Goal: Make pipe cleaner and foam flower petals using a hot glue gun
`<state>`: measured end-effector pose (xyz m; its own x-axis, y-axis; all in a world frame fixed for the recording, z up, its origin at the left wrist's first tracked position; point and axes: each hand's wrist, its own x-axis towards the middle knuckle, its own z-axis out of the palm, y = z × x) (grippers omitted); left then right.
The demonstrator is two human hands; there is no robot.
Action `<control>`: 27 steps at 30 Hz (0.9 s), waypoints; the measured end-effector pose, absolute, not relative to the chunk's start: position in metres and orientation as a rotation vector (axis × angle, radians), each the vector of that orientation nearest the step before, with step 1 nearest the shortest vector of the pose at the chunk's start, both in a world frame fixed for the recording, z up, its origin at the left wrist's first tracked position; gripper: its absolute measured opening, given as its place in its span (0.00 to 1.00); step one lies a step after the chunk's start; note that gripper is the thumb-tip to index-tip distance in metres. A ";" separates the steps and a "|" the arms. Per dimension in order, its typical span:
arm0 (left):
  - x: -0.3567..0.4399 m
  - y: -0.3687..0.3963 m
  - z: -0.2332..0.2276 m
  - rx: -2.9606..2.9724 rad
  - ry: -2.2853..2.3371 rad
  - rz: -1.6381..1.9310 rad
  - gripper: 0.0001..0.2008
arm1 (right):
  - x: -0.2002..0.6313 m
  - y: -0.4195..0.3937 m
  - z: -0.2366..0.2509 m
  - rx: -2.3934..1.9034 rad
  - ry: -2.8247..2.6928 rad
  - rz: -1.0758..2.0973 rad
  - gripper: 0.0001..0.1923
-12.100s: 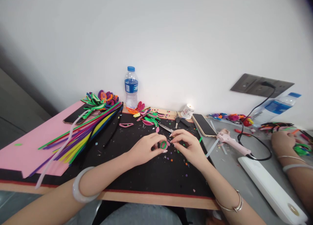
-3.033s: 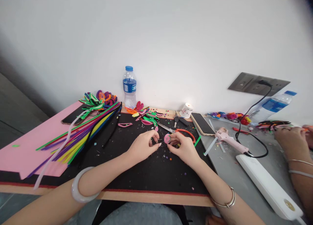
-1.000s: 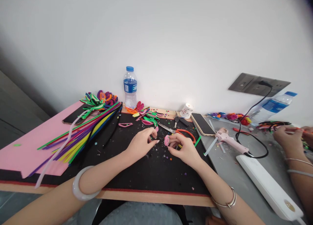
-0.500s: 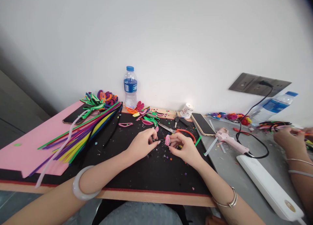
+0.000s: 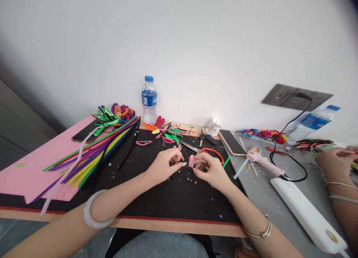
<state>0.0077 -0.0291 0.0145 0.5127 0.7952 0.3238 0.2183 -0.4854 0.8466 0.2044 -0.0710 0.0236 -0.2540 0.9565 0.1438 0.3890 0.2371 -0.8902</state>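
Over the middle of the black mat (image 5: pixel 156 198), both hands sit close together, fingertips almost meeting. Right hand (image 5: pixel 211 170) has its thumb and fingers pinched on a little pink loop piece (image 5: pixel 191 161), held up on edge just above the mat. Left hand (image 5: pixel 165 164) is curled right next to it, fingers bunched like it's gripping something tiny and dark, but honestly it's too small to tell what, or whether it's clamped at all. Orange-handled scissors (image 5: pixel 208 151) lie just behind the right hand, and a green stick bit (image 5: pixel 226 161) is beside them. Further back there's a heap of finished pink and green loops (image 5: pixel 170 134), a water bottle (image 5: pixel 149 100) against the wall, and a big fan of colored pipe cleaners (image 5: pixel 95 153) spread over the pink sheet (image 5: pixel 25 168) on the left. Off to the right: a phone (image 5: pixel 232 142), a pink glue gun (image 5: pixel 261 161), a white power strip (image 5: pixel 304 213), and another person's hand (image 5: pixel 332 161) at the edge.
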 end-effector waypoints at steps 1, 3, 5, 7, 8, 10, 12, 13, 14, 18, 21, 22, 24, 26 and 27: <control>0.008 -0.029 0.015 1.974 0.831 0.944 0.12 | 0.204 -0.071 0.024 -1.243 -1.762 0.997 0.11; 0.008 -0.029 0.014 1.963 0.832 0.939 0.12 | 0.204 -0.071 0.024 -1.231 -1.714 1.052 0.11; 0.008 -0.029 0.014 1.946 0.825 0.924 0.12 | 0.205 -0.071 0.025 -1.203 -1.659 1.130 0.10; 0.008 -0.029 0.013 1.926 0.815 0.899 0.12 | 0.207 -0.071 0.026 -1.175 -1.615 1.216 0.09; 0.008 -0.029 0.013 1.916 0.812 0.886 0.12 | 0.208 -0.070 0.026 -1.161 -1.600 1.257 0.10; 0.008 -0.030 0.013 1.895 0.809 0.857 0.12 | 0.210 -0.070 0.026 -1.131 -1.578 1.332 0.10; 0.009 -0.031 0.014 1.864 0.799 0.833 0.12 | 0.212 -0.069 0.025 -1.093 -1.558 1.391 0.11; 0.009 -0.031 0.014 1.848 0.790 0.822 0.12 | 0.212 -0.068 0.025 -1.075 -1.549 1.414 0.12; 0.009 -0.032 0.015 1.835 0.781 0.812 0.12 | 0.213 -0.068 0.025 -1.063 -1.540 1.431 0.12; 0.009 -0.034 0.018 1.817 0.764 0.791 0.12 | 0.213 -0.067 0.025 -1.047 -1.519 1.458 0.13; 0.008 -0.036 0.020 1.806 0.742 0.778 0.12 | 0.213 -0.067 0.024 -1.057 -1.517 1.466 0.14; 0.008 -0.037 0.020 1.802 0.733 0.767 0.12 | 0.213 -0.067 0.024 -1.062 -1.519 1.472 0.14; 0.008 -0.038 0.020 1.799 0.711 0.730 0.12 | 0.213 -0.067 0.024 -1.068 -1.527 1.489 0.14; 0.009 -0.038 0.019 1.792 0.682 0.690 0.13 | 0.214 -0.067 0.023 -1.076 -1.540 1.501 0.14; 0.009 -0.039 0.018 1.782 0.666 0.677 0.13 | 0.214 -0.068 0.023 -1.086 -1.545 1.503 0.14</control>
<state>0.0091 -0.0386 0.0175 0.6832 0.7191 0.1270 0.1151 -0.2778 0.9537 0.2136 -0.0675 0.0232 -0.3928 0.9174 -0.0631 0.0887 -0.0305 -0.9956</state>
